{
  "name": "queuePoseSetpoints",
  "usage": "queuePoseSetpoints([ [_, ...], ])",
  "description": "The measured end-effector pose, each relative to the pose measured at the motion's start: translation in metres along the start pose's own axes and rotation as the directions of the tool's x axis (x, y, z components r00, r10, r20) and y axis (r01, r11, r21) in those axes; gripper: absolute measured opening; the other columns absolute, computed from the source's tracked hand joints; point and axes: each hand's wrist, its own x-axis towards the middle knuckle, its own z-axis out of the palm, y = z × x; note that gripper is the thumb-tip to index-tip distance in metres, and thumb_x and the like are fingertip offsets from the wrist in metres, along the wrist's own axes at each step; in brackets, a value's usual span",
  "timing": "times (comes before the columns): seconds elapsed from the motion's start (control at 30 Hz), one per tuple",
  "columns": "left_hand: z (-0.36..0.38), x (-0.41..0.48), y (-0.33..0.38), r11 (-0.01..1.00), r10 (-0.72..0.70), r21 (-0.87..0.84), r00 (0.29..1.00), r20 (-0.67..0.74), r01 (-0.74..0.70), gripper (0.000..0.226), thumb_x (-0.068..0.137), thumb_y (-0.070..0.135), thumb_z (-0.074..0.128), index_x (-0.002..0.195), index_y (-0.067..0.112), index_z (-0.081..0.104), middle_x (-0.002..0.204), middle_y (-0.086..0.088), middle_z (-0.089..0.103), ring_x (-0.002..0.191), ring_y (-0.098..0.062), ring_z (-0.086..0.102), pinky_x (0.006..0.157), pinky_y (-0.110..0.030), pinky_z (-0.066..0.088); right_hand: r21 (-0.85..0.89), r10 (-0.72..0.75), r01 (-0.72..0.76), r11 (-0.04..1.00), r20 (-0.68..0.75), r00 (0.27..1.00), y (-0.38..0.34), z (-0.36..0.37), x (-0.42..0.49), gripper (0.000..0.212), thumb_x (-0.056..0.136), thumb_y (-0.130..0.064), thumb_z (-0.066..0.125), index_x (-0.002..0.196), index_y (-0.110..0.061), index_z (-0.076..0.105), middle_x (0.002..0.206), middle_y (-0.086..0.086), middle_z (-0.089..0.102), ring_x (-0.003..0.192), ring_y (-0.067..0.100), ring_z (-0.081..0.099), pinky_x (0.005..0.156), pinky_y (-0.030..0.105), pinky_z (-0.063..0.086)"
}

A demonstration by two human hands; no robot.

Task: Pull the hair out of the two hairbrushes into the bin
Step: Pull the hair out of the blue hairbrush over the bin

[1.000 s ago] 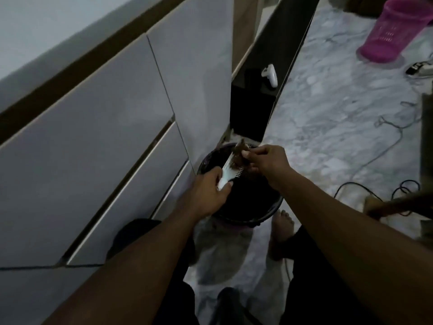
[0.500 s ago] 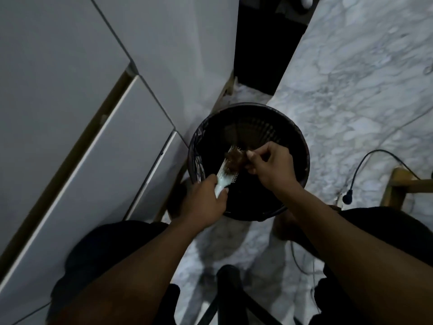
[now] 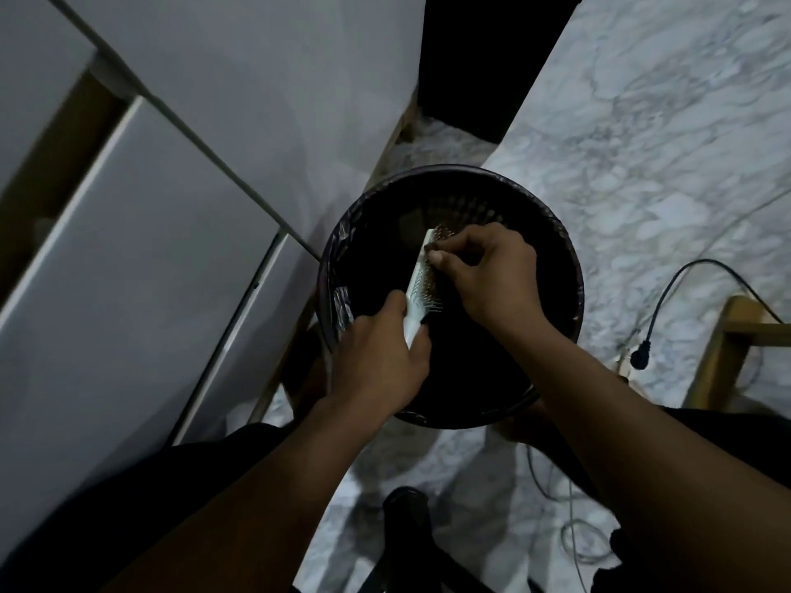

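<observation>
Two bare forearms reached forward over a round black mesh bin (image 3: 569,267) lined with a dark plastic bag; the left hand (image 3: 376,361) was wrapped tight around the handle of a pale white plastic hairbrush (image 3: 417,284), held tilted above the bin's opening, bristles facing right; the right hand (image 3: 492,276) pinched a clump of brown hair (image 3: 432,250) at the brush head; beyond lay grey-veined white marble floor (image 3: 663,143); white cabinet panels (image 3: 150,250) stood just left.

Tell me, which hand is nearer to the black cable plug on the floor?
Right. The right hand works over the bin, on the side toward the plug; the left hand grips the hairbrush handle farther away.
</observation>
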Motion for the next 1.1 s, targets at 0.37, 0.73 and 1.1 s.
queuePoseSetpoints([
  [0.37, 0.003, 0.016, 0.007, 1.000, 0.002, 0.020, 1.000, -0.011, -0.002, 0.021, 0.102, 0.042, 0.048, 0.096, 0.024, 0.037, 0.087, -0.012, 0.064, 0.082, -0.041, 0.063, 0.069, -0.045, 0.051, 0.620, 0.435, -0.374, 0.690, 0.059, 0.899, -0.001, 0.001, 0.009, 0.015, 0.094, -0.019, 0.066, 0.080, -0.013, 0.064, 0.083, 0.017, 0.072, 0.079, 0.031, 0.073, 0.075, 0.048, 0.064],
  [0.73, 0.002, 0.017, 0.008, 0.999, 0.026, 0.020, 0.995, 0.091, -0.028, 0.023, 0.099, 0.039, 0.049, 0.111, 0.020, 0.048, 0.097, -0.011, 0.068, 0.087, -0.038, 0.066, 0.076, -0.050, 0.055, 0.427, 0.190, -0.215, 0.878, 0.102, 0.977, -0.008, -0.013, 0.008, 0.062, 0.084, -0.042, 0.078, 0.139, -0.026, 0.053, 0.126, 0.001, 0.061, 0.113, 0.009, 0.063, 0.092, 0.025, 0.055],
  [1.1, 0.008, 0.018, 0.006, 0.994, 0.107, -0.026, 0.989, 0.106, -0.105, 0.025, 0.096, 0.055, 0.042, 0.095, 0.030, 0.042, 0.085, -0.007, 0.067, 0.076, -0.035, 0.066, 0.069, -0.049, 0.057, 0.421, 0.206, -0.128, 0.898, -0.145, 0.968, 0.006, -0.016, 0.017, 0.010, 0.086, -0.023, 0.079, 0.090, -0.014, 0.080, 0.087, 0.000, 0.079, 0.085, 0.012, 0.076, 0.087, 0.035, 0.061],
])
